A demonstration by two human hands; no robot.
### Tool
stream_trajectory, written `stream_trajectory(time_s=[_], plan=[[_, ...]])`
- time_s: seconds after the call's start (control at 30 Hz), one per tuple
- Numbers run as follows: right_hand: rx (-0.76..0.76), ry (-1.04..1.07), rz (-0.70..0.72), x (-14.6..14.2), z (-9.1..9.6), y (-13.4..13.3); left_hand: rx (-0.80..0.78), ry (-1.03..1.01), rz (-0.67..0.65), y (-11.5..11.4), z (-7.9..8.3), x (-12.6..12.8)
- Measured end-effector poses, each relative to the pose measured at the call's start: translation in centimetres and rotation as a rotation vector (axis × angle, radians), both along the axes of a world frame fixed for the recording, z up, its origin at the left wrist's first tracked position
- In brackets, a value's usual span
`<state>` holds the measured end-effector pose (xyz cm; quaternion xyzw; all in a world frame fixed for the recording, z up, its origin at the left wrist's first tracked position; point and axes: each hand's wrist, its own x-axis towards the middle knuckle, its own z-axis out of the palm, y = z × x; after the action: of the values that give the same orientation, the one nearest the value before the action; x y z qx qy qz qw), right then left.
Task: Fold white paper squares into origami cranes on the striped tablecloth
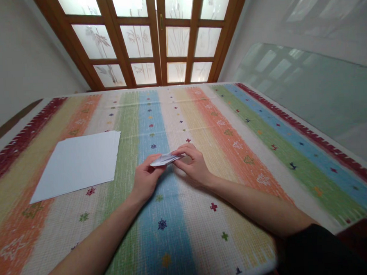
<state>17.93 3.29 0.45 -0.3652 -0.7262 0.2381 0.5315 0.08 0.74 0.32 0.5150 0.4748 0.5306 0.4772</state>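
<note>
A small piece of folded white paper (163,159) is held between my two hands above the middle of the table. My left hand (145,178) grips its left end, with the thumb and fingers closed on it. The fingers of my right hand (195,165) pinch its right end. Several layers show along the paper's edge; its full folded shape is partly hidden by my fingers. To the left of my left hand, a stack of white paper sheets (80,165) lies flat on the cloth, apart from both hands.
A striped, colourful tablecloth (164,237) with small printed figures covers the table. Beyond the far edge stand wooden doors with frosted glass panes (141,41). A pale glass panel (303,82) leans along the right wall.
</note>
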Motion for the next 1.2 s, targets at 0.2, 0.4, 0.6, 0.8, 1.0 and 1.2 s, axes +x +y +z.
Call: stream_trajectory(time_s=[0.2, 0.4, 0.6, 0.8, 1.0, 1.2], plan=[[-0.079, 0.082, -0.227, -0.2, 0.1, -0.3, -0.057, -0.217, 0.144, 0.7, -1.4, -0.1], [-0.456, 0.425, -0.267, -1.0, -0.3, -0.3, 0.021, -0.183, 0.139, 0.8, -1.9, -0.1], [-0.85, 0.634, 0.222, -2.4, -0.3, -1.3, 0.164, -0.007, 0.246, 0.1, -0.6, 0.2], [-0.859, 0.577, 0.351, -3.0, -0.5, -2.0, 0.234, 0.094, 0.107, -0.7, -0.9, 0.7], [-0.662, 0.485, 0.09, -2.3, -0.5, -1.0, 0.245, 0.227, -0.081, -1.0, -0.8, 0.7], [-0.609, 0.385, 0.129, -2.2, -0.3, -1.0, 0.275, 0.348, -0.009, -1.1, 0.2, 1.0]])
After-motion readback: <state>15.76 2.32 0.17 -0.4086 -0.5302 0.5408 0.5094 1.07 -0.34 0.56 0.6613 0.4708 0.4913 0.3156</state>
